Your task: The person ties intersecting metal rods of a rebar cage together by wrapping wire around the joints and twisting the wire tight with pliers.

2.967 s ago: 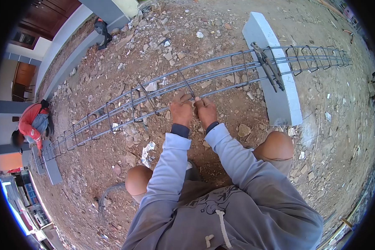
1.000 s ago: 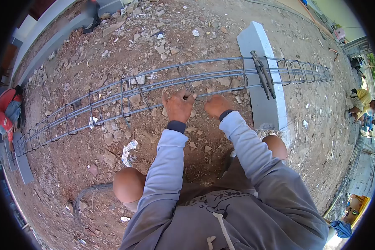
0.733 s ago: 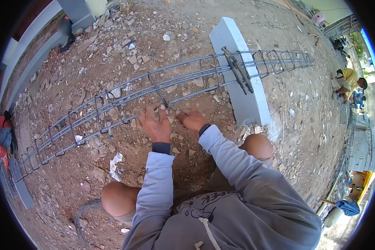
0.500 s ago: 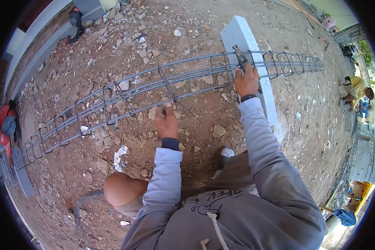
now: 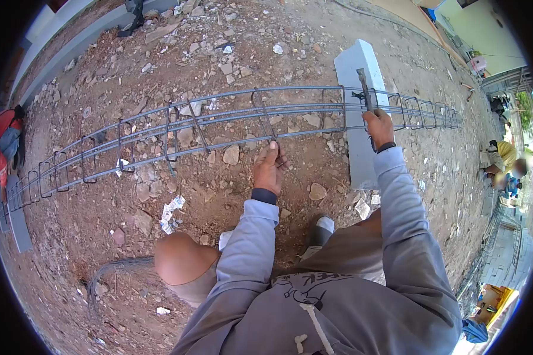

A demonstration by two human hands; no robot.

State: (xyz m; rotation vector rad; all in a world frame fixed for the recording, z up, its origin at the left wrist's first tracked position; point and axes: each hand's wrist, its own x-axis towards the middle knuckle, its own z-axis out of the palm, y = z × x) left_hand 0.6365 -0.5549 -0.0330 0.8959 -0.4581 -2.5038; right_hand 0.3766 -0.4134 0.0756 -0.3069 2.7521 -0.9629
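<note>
A long cage of steel rebar [image 5: 219, 118] with square stirrups [image 5: 264, 113] runs across the view above rubble-strewn ground. My right hand [image 5: 379, 127] is wrapped round a pair of metal pincers [image 5: 367, 89], their head pointing away over the bars. Under them, a pale grey block [image 5: 364, 163] lies crosswise beneath the cage. My left hand [image 5: 269, 168] is at the near lower bar, its thumb tip against the lower end of a tilted stirrup. Its fingers are curled, and whatever they hold is too small to make out.
A bundle of thin wire [image 5: 109, 269] lies on the ground near my knee [image 5: 183, 260]. Another grey block [image 5: 19, 228] supports the cage's far left end, beside a person in red [image 5: 1, 157]. A person in yellow [image 5: 503, 155] crouches at right. Stones and paper scraps litter the dirt.
The view has turned slightly, so the cage and block appear farther right. The pincers stand more upright in my right hand. My left fingers show more to the right of the thumb.
</note>
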